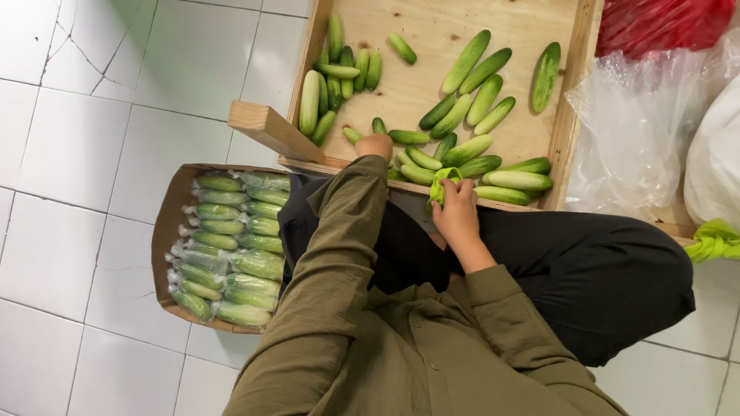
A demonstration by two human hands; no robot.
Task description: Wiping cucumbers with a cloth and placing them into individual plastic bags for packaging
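— Near the bottom of the frame, what shows first?

— An olive sleeve (pixel 331 285) and dark trousers (pixel 586 270), with a cardboard box (pixel 166 223) of bagged cucumbers (pixel 231 246) at lower left on the tiled floor (pixel 77 154).

— And the hands?

— At centre, the right hand (pixel 456 209) has its fingers closed round a scrunched green bag (pixel 442 183). The left hand (pixel 375 145) reaches over the rim of the wooden tray (pixel 570 108); its fingers are hidden, so I cannot tell their grip.

— Farther up?

— Loose cucumbers (pixel 462 115) lie in the tray; clear plastic bags (pixel 640 123) fill the upper right.
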